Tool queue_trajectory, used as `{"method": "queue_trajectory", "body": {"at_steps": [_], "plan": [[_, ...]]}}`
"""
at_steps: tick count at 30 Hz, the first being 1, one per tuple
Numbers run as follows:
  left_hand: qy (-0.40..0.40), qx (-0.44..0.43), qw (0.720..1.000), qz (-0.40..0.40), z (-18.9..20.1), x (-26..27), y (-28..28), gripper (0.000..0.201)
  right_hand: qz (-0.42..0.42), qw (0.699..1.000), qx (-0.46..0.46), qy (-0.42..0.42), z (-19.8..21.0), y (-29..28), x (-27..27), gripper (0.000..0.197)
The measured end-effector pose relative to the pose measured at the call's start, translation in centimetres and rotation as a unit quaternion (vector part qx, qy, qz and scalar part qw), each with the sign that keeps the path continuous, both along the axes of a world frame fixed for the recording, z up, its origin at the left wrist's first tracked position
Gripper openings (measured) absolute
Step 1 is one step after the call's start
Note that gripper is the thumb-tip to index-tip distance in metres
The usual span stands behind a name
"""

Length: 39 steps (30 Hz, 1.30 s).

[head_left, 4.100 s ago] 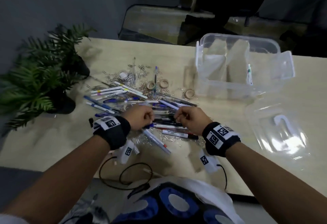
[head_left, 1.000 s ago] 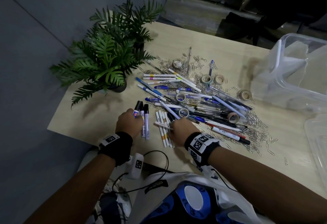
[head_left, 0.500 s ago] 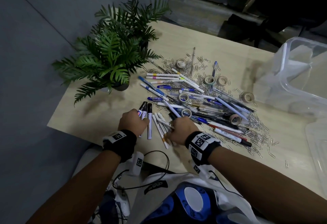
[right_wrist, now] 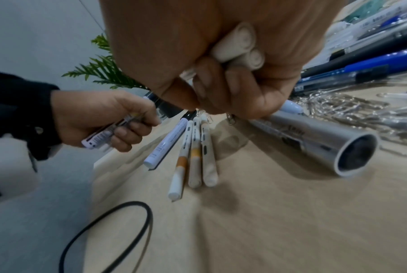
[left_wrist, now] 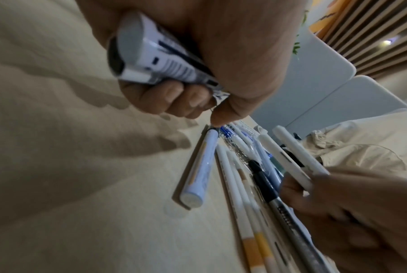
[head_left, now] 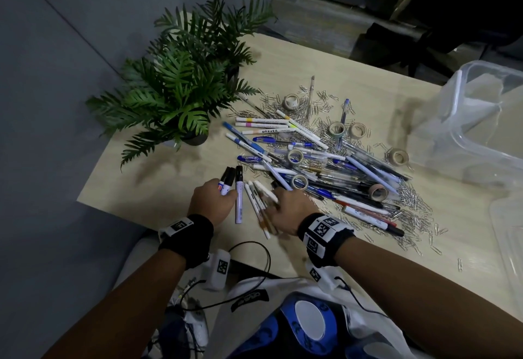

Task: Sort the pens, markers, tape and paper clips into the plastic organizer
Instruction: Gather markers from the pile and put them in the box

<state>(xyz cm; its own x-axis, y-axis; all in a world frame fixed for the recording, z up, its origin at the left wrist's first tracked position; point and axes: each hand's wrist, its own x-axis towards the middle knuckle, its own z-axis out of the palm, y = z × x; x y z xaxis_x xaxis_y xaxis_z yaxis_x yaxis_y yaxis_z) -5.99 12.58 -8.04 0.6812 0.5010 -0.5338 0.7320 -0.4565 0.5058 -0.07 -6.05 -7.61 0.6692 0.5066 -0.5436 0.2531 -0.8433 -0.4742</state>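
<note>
A pale wooden table [head_left: 325,67] stands against a grey wall [head_left: 85,4] on the left; a potted plant [head_left: 181,89] sits at its far left; a dark chair [head_left: 424,35] stands beyond.

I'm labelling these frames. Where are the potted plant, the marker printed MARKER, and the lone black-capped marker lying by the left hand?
potted plant [head_left: 181,95], head view, fronds.
MARKER marker [head_left: 268,131], head view, printed barrel.
black-capped marker [head_left: 239,198], head view, pale barrel.

Heaped mid-tabletop [head_left: 353,288]: pens [head_left: 336,177], tape rolls [head_left: 336,129], paper clips [head_left: 407,197]. Far left of heap, plant [head_left: 181,86]. Far right, organizer [head_left: 481,120]. Near left of heap, lone marker [head_left: 239,197], with left hand [head_left: 210,203] just left and right hand [head_left: 291,211] just right.
</note>
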Motion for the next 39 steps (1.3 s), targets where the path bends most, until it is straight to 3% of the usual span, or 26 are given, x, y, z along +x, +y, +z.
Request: {"method": "queue_trajectory", "body": {"at_steps": [5,9,13,18,28,31,36,39], "plan": [[0.005,0.014,0.996,-0.089,0.1,-0.5,-1.8,0.02,0.033,0.998,-0.053,-0.031,-0.3,0.4,-0.2,0.023],[0.047,0.073,0.984,-0.154,-0.4,-0.4,-3.5,0.032,0.042,0.996,-0.075,-0.026,-0.5,0.4,-0.1,0.027],[0.069,0.102,0.978,-0.17,-0.7,0.1,-4.5,0.034,0.045,0.994,-0.099,-0.014,-0.3,0.5,-0.1,0.025],[0.093,0.093,0.981,-0.144,-1.2,0.9,-4.8,0.048,0.043,0.994,-0.103,0.005,-0.2,0.1,-0.2,0.024],[0.094,0.069,0.988,-0.101,-0.5,1.8,-6.1,0.043,0.038,0.996,-0.074,0.022,0.9,-3.1,0.3,0.032],[0.051,0.047,0.996,-0.062,0.2,1.6,-6.2,0.027,0.024,0.999,-0.035,0.022,1.6,-4.0,0.4,0.034],[-0.011,0.055,0.998,-0.008,3.4,2.1,-7.4,0.033,-0.027,0.995,0.091,0.017,2.9,-7.0,1.2,0.035],[-0.08,-0.01,0.996,0.033,6.7,3.4,-9.6,0.031,-0.069,0.986,0.148,0.02,5.0,-9.5,2.4,0.031]]}}
